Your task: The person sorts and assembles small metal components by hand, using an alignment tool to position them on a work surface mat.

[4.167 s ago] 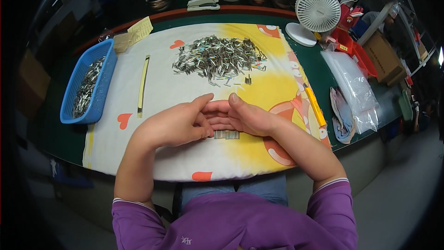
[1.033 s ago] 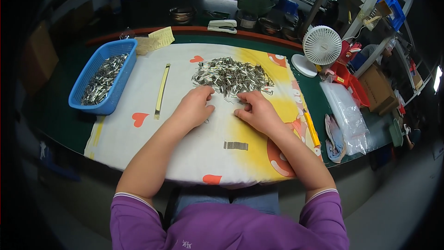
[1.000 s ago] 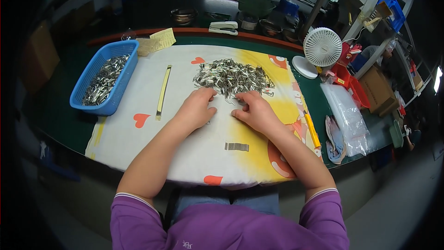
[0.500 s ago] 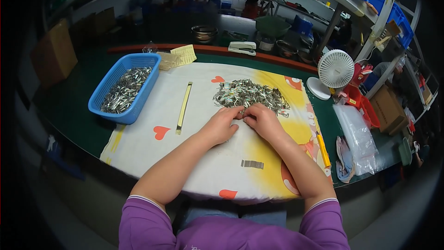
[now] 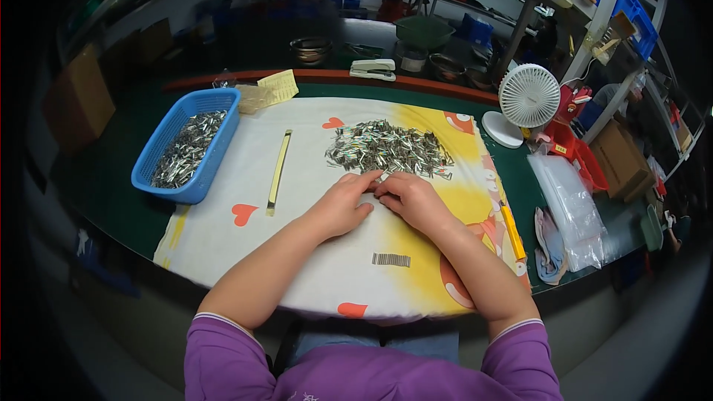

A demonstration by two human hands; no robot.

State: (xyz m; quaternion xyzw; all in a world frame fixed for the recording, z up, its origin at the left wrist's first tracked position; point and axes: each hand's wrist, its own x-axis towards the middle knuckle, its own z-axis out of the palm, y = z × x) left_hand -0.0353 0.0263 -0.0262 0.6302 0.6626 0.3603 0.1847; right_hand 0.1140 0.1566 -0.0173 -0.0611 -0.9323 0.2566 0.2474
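Head view: small metal pieces (image 5: 390, 147) lie heaped at upper centre; left hand (image 5: 343, 206) and right hand (image 5: 413, 202) nearly meet at the heap's lower edge, fingers curled narrow, grip unclear. Pieces seem light, stiff, slippery; mid-length pinching should suit.

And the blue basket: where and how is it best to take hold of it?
Probably by the two long sides of the rim of the blue basket, coming from above. It is oblong, open-topped and upright, and the rim stands above the small metal pieces inside, so both long edges look free to grip.
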